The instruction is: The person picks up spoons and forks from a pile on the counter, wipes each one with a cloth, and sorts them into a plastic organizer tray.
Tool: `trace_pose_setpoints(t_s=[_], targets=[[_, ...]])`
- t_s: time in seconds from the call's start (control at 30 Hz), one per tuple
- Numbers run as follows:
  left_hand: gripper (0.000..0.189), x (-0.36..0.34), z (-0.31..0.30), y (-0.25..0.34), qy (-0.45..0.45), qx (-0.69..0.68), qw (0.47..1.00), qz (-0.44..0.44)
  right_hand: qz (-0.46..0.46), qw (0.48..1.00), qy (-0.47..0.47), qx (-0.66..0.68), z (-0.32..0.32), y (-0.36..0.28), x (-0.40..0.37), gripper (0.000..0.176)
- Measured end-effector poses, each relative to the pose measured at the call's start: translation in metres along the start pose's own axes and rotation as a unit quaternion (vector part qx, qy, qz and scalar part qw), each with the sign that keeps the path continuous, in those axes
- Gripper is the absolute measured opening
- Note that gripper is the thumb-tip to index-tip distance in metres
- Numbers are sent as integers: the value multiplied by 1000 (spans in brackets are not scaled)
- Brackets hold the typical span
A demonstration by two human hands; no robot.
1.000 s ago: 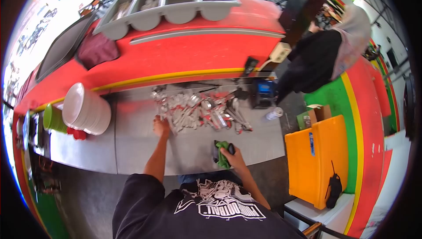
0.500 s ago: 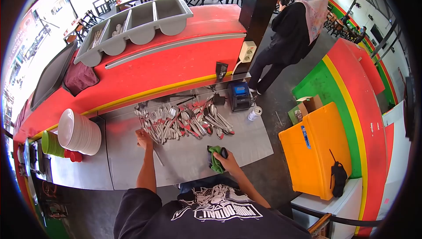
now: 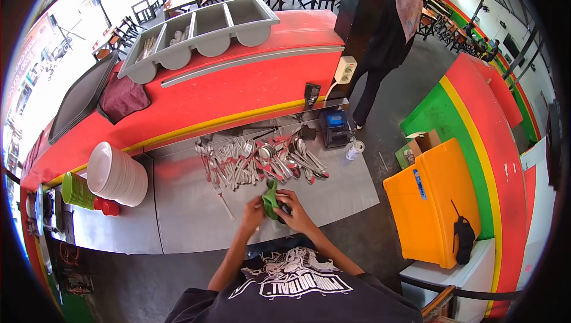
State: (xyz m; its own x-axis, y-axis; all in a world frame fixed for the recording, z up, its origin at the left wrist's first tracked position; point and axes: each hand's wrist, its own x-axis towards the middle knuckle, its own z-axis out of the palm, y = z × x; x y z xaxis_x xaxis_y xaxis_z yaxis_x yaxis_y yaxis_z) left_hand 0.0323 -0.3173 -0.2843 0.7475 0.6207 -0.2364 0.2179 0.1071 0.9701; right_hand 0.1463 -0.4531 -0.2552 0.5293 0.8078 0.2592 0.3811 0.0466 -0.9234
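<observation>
Both my hands meet over the front of the steel counter, around a green cloth (image 3: 270, 198). My right hand (image 3: 292, 210) is closed on the cloth, and something dark shows under its fingers. Against the cloth's left side, my left hand (image 3: 253, 213) is closed, with its fingers pinched together; a small pale bit shows below it, but what it holds is too hidden to name. Beyond my hands lies a loose heap of spoons and forks (image 3: 262, 158), some with red reflections. One fork (image 3: 223, 200) lies apart, to the left of my left hand.
Stacked white plates (image 3: 122, 174), green bowls (image 3: 77, 191) and red cups (image 3: 109, 208) stand on the left. A grey cutlery tray (image 3: 208, 29) rests on the red ledge. At right are a small printer (image 3: 335, 127), a can (image 3: 354, 150) and an orange box (image 3: 437, 204). A person (image 3: 386, 38) stands beyond the pillar.
My left hand has moved from the heap's left edge rightward and towards me, to the cloth. My right hand has moved slightly left with the cloth. The person beyond has shifted behind the pillar.
</observation>
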Motion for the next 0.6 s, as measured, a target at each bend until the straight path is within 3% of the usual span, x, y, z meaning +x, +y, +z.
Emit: trace_pose_setpoints(t_s=[0.2, 0.3, 0.4, 0.5, 0.6], targets=[[18, -44, -28, 32, -98, 47, 994, 0, 59, 998, 6, 10, 30, -3, -8, 35], [15, -56, -54, 35, -115, 94, 987, 67, 127, 991, 5, 39, 45, -33, -8, 35], [12, -68, -76, 35, -97, 96, 989, 59, 117, 991, 15, 69, 65, -53, -5, 37], [13, -77, -100, 37, -81, 145, 985, 52, 90, 996, -5, 0, 89, -44, -7, 38], [14, -85, -118, 28, -52, 153, 980, 117, 101, 994, 9, -36, 109, -46, -5, 38]])
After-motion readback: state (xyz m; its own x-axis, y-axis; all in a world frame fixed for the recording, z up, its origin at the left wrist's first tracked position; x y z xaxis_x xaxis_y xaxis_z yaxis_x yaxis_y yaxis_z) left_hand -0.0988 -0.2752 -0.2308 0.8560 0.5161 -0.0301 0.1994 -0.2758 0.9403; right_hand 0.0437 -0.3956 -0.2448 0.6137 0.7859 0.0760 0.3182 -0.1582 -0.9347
